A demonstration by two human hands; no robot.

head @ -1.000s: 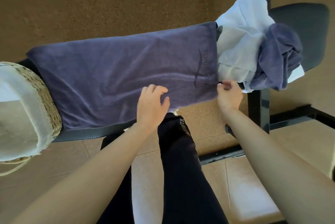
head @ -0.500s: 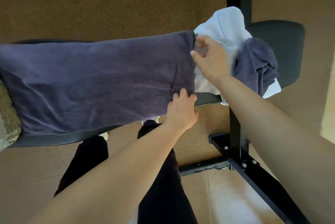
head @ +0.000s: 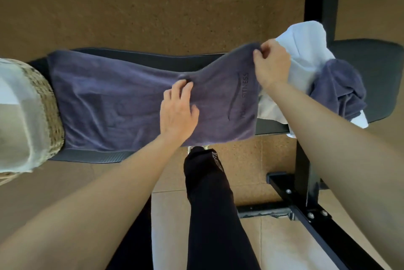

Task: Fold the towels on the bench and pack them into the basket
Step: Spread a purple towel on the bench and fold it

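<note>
At the far right corner of the purple-grey towel (head: pixel 113 103), the cloth is pinched between the curled fingers (head: pixel 261 51) and thumb of the right hand (head: pixel 271 64), and that corner is held raised off the desk (head: pixel 153 57), so that the far edge sags in a soft curve. Near the towel's middle, the fingers (head: pixel 185 89) of the left hand (head: pixel 178 110) are laid nearly flat, spread and only slightly bent; nothing is grasped, and a small dark pucker is seen at their tips. The towel is a plush, velvety terry, spread lengthwise along the black padded desk, with a stitched curved logo and lettering near its right end. Just beside the right hand, a pale blue-white towel (head: pixel 306 40) and a second purple-grey towel (head: pixel 336 88) are heaped in crumpled folds. At the left end, the towel's short edge is met by a round woven basket (head: pixel 51 107) of coarse straw, lined with pale cloth (head: pixel 15 105). A black square-tube steel frame (head: pixel 306 193) with bolts is seen below.
</note>
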